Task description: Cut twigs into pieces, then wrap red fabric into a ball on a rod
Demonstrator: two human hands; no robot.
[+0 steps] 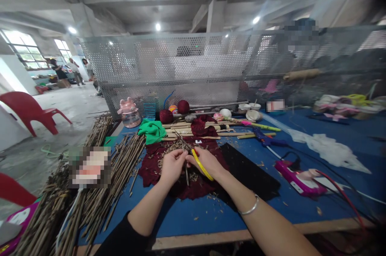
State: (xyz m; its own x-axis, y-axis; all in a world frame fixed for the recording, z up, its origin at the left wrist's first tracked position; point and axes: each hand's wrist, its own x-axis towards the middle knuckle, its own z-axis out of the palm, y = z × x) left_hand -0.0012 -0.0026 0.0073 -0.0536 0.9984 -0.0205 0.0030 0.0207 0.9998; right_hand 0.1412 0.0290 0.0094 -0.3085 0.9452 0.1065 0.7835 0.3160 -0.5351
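Note:
My left hand pinches a thin brown stick that hangs upright between my two hands. My right hand is closed around scissors with yellow handles; their dark blades point up and to the left, close to the stick. The fingertips of both hands almost meet. Beneath them a dark red cloth is spread out, strewn with small shavings and bits of bark. Part of the stick is hidden behind my fingers.
Bundles of thin sticks lie at the left. Behind the cloth are a green cloth, dark red yarn balls and a pink-lidded jar. At right: black fabric, a blue glue gun, a magenta power strip with cords.

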